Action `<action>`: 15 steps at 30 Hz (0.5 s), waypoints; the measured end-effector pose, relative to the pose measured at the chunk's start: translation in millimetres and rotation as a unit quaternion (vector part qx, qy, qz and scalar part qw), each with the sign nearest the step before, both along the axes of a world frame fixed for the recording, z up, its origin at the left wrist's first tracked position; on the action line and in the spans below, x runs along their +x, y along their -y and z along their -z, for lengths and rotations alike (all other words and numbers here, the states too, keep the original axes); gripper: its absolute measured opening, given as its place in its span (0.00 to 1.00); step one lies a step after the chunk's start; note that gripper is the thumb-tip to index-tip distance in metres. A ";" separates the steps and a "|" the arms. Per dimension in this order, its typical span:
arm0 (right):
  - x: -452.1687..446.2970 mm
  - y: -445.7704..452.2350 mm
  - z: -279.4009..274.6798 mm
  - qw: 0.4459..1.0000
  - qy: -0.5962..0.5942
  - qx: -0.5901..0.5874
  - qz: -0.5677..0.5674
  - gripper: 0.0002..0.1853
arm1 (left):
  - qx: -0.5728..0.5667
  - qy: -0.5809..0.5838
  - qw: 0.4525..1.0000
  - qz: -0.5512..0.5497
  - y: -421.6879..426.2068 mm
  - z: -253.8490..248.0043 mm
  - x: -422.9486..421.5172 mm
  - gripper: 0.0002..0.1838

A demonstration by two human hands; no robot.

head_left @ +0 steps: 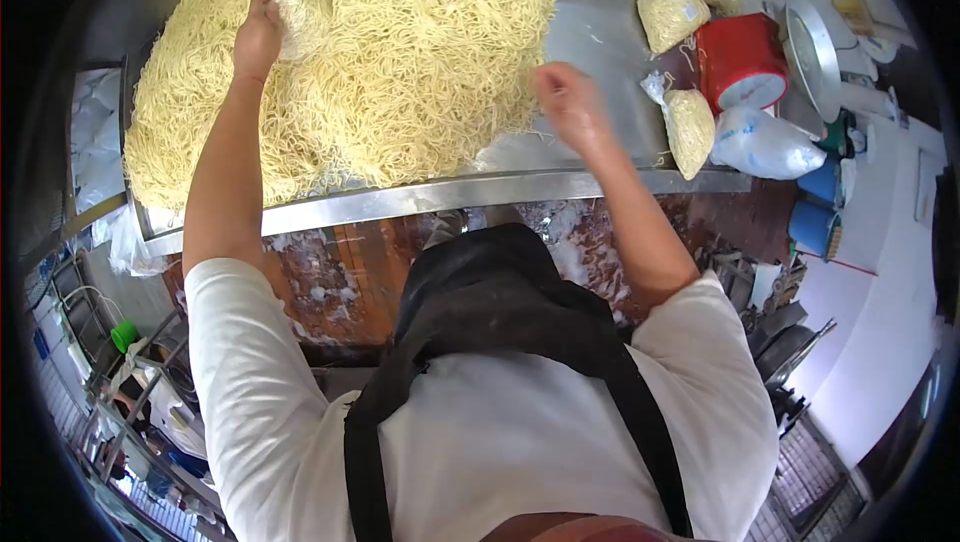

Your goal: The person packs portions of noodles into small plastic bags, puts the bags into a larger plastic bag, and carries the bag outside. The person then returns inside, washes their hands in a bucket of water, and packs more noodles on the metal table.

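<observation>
My left hand [258, 40] is closed on the edge of a clear plastic bag [303, 18], which rests against the heap of yellow noodles [420, 52]. Noodles show through the bag; how many are inside is hard to make out. At the right side of the heap, my right hand [574, 107] is in the air above the metal tray table, smeared by motion. Its fingers look partly curled, but whether they hold anything cannot be seen.
Tied bags of noodles [672, 14] [690, 130] lie at the right of the metal table [600, 52]. Near them stand a red weighing scale [735, 52] with a round metal pan [812, 57] and a bluish plastic bag [765, 145]. The table's raised metal rim [420, 200] runs along the front.
</observation>
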State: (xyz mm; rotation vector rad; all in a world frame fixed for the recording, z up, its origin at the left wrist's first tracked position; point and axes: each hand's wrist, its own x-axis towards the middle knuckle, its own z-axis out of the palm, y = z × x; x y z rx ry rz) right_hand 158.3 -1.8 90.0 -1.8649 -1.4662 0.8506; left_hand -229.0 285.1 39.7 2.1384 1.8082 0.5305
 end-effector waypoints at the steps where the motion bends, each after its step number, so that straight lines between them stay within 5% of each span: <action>1: 16.5 8.9 38.3 0.990 0.078 0.091 0.081 0.17 | -0.003 0.014 1.000 -0.014 3.5 2.2 -0.5 0.19; 4: 15.2 1.4 173.9 0.959 0.024 0.119 0.255 0.22 | 0.004 0.059 0.998 -0.033 3.5 4.2 5.3 0.18; 7: -79.0 -35.2 178.1 0.971 0.207 0.035 0.110 0.27 | -0.049 0.140 0.988 -0.039 -2.1 5.5 5.7 0.19; 9: -115.4 -50.3 139.8 0.909 0.384 -0.137 -0.083 0.30 | -0.025 0.236 0.971 -0.019 1.7 -24.0 21.7 0.19; 11: -108.5 -57.1 112.5 0.888 0.399 -0.156 -0.166 0.34 | 0.006 0.271 0.962 0.008 2.3 -49.3 39.8 0.19; 12: -91.3 -57.1 112.9 0.930 0.330 -0.080 -0.141 0.34 | 0.027 0.259 0.965 0.023 1.4 -58.8 50.8 0.19; 15: -32.8 -49.6 109.7 0.984 0.040 -0.141 -0.098 0.31 | 0.042 0.356 0.933 0.017 19.7 -119.6 104.4 0.16</action>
